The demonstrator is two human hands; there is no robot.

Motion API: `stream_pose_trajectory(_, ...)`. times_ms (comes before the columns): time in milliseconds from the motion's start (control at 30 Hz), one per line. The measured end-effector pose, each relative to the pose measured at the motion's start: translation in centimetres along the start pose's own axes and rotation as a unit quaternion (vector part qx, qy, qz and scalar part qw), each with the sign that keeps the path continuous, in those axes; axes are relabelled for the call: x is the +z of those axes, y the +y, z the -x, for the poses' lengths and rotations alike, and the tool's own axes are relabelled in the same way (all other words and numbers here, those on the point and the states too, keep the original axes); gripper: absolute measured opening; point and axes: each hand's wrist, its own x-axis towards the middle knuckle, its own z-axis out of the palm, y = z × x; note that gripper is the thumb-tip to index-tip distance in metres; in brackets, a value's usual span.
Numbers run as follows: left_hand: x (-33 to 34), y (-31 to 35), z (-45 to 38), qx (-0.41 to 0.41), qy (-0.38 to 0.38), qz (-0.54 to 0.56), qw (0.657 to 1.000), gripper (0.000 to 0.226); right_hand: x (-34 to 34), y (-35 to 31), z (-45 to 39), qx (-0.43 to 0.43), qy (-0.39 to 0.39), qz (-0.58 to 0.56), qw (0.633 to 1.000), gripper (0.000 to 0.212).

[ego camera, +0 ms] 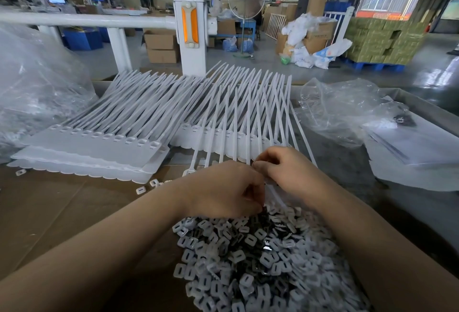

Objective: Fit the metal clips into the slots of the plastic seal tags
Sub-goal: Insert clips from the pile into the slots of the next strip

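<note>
Both hands meet at the centre of the bench, just above the heap of clips (260, 257). The left hand (223, 192) has its fingers curled inward, fingertips pinched together at the near edge of the heap; what they hold is hidden, probably a single clip. The right hand (285, 170) has thumb and fingers closed on a seal tag (270, 187) from the near row, of which only a short white length shows between the two hands.

Location of work: the seal tags lie in two groups on the cardboard bench top (62, 212) — a flat stacked sheet of tags (99, 152) at left, with open square slots along its upper edge, and a fanned row of tags (228, 123) directly beyond the hands, their long tails pointing away. A few stray clips (154, 184) lie beside the stack. Crumpled clear plastic bags (347, 108) sit to the right.

Handling assessment: the clips look small, light and stiff, with a white surround about a dark metal centre; loose in the heap, they should slide easily and are best taken singly by the edges. The tags appear to be thin moulded plastic with flexible tails. Hold at the thicker head beside the slot, not the tail — the tail would likely bend under pressing force.
</note>
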Motion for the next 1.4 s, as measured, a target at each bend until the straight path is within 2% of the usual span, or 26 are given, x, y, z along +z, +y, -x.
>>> stream_pose_trajectory(167, 0.0, 0.1, 0.1, -0.007, -0.011, 0.008, 1.000, 0.014, 0.0, -0.1, 0.1, 0.001, -0.002, -0.010, 1.000, 0.008)
stream_pose_trajectory(333, 0.2, 0.2, -0.1, -0.012, -0.010, 0.010, 1.000, 0.005, 0.0, -0.1, 0.1, -0.001, -0.002, -0.005, 1.000, 0.009)
stream_pose_trajectory(600, -0.5, -0.4, 0.0, -0.034, 0.005, 0.149, 0.988, 0.006, 0.0, 0.0, 0.2, -0.001, -0.002, -0.013, 1.000, 0.009)
stream_pose_trajectory(667, -0.9, -0.6, 0.1, -0.053, 0.006, 0.207, 0.977, 0.006, 0.0, -0.1, 0.3, -0.005, 0.005, -0.024, 1.000, 0.010)
stream_pose_trajectory(767, -1.9, -1.5, 0.1, -0.107, 0.056, 0.294, 0.948, 0.005, -0.2, -0.4, 0.4, -0.026, 0.039, -0.032, 0.998, 0.012)
stream_pose_trajectory(933, -2.7, -2.9, 0.2, -0.211, 0.096, 0.469, 0.852, 0.005, -0.5, -0.9, 0.7, -0.107, 0.049, -0.110, 0.987, 0.012)
stream_pose_trajectory(1000, -2.8, -3.1, 0.2, -0.227, 0.092, 0.500, 0.831, 0.009, -0.6, -1.0, 1.0, -0.149, 0.037, -0.108, 0.982, 0.019)
stream_pose_trajectory(1133, -2.8, -2.9, 0.2, -0.236, 0.080, 0.500, 0.830, 0.012, -0.5, -1.2, 1.1, -0.190, 0.034, -0.086, 0.977, 0.022)
stream_pose_trajectory(1400, -2.6, -2.7, 0.2, -0.237, 0.068, 0.495, 0.833, 0.010, -0.3, -1.2, 1.2, -0.198, 0.043, -0.075, 0.976, 0.008)
